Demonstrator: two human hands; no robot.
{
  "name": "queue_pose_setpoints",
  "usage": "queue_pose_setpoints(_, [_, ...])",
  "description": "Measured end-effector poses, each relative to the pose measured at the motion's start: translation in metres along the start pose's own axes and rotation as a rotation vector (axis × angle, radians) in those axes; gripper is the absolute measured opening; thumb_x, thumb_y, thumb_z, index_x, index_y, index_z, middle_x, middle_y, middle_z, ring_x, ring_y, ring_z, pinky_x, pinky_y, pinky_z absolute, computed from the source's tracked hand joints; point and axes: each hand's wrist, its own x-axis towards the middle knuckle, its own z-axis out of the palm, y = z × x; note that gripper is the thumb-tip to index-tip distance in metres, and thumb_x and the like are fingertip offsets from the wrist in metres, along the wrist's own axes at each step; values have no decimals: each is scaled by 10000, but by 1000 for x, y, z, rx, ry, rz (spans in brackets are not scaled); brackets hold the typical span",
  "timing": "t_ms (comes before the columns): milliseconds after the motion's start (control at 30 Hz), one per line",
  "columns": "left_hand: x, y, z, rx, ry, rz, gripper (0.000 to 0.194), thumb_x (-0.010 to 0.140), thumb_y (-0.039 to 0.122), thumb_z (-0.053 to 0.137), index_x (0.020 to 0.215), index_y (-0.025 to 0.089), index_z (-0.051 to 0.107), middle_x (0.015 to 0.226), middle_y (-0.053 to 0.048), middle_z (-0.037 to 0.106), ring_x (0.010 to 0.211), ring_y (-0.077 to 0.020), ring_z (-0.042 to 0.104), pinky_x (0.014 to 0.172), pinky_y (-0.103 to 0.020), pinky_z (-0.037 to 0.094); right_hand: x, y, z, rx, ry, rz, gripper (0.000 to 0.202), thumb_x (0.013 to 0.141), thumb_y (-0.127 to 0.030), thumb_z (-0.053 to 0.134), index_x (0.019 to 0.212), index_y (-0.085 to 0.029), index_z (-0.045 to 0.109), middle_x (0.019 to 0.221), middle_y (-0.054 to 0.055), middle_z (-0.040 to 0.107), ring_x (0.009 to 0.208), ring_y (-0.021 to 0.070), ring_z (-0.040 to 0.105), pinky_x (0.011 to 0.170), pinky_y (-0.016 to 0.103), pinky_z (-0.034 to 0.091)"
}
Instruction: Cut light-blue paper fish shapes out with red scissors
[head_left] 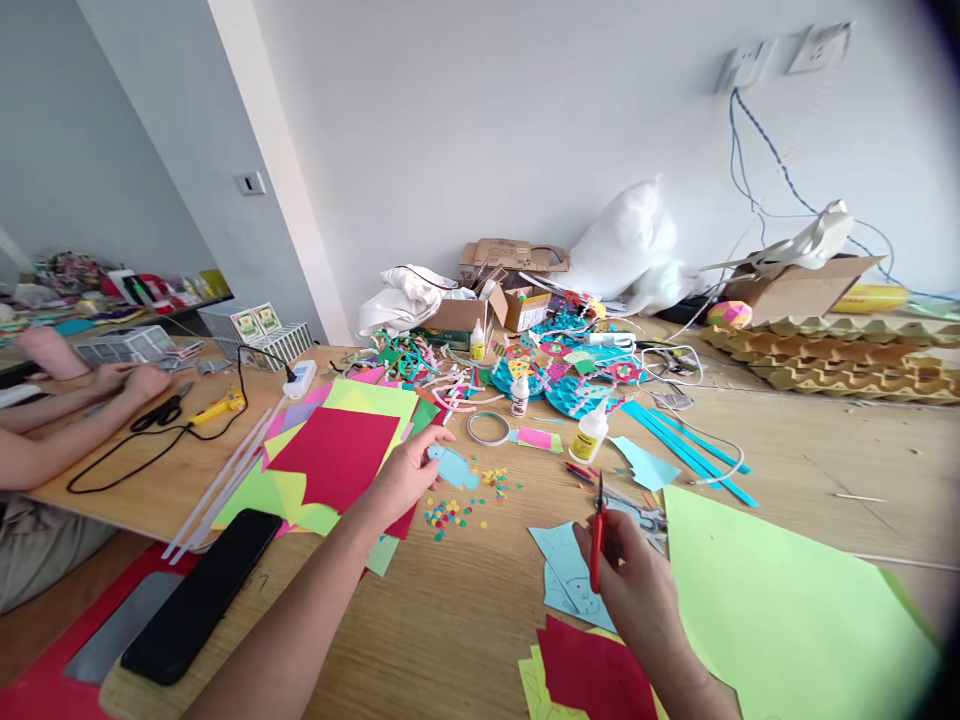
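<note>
My left hand (411, 470) pinches a small light-blue paper cutout (454, 467) by its left end, above the table. Just below and beside it lie many tiny coloured paper dots (448, 516). My right hand (634, 565) is closed around red-handled pliers (598, 540), their dark pointed tip upward. Under and left of that hand is a light-blue sheet (559, 565) with pencil drawings. Metal tools (637, 515), partly hidden, lie just behind the hand. Nearer me are red paper pieces (592, 675) over yellow-green ones.
White glue bottles (589, 435) and a tape roll (488, 428) stand mid-table. Coloured sheets (337, 455) lie left, a large green sheet (787, 600) right. A black phone (202, 595) rests at the near left edge. Another person's hands (135, 382) are far left; egg trays (840, 360) sit back right.
</note>
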Motion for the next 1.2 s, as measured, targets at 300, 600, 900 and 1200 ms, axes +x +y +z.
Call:
queue_pose_setpoints(300, [20, -14, -22, 161, 156, -48, 226, 685, 45, 447, 782, 178, 602, 677, 25, 604, 500, -90, 553, 502, -184, 440, 0, 2, 4, -138, -86, -56, 211, 853, -427, 478, 741, -249, 468, 515, -38, 511, 461, 169, 472, 468, 272, 380])
queue_pose_setpoints(600, [41, -26, -57, 325, 324, -119, 260, 740, 84, 491, 886, 152, 696, 684, -29, 652, 593, -144, 581, 594, -238, 449, -1, 2, 4, -138, -83, -41, 228, 846, -464, 474, 755, -255, 467, 515, -34, 510, 456, 179, 456, 469, 280, 370])
queue_pose_setpoints(900, [38, -43, -67, 436, 322, -118, 225, 729, 106, 548, 855, 157, 727, 785, -58, 719, 707, -168, 612, 656, -246, 438, 2, 11, 5, -154, -124, -33, 248, 813, -479, 481, 735, -246, 509, 509, -21, 561, 445, 175, 494, 451, 259, 393])
queue_pose_setpoints(1200, [45, -54, -30, 463, 261, -92, 97, 686, 110, 611, 721, 177, 670, 707, 7, 684, 666, -139, 598, 599, -207, 409, 6, 15, 4, -196, -155, -46, 268, 818, -488, 455, 718, -243, 501, 518, -11, 583, 451, 175, 522, 447, 249, 420])
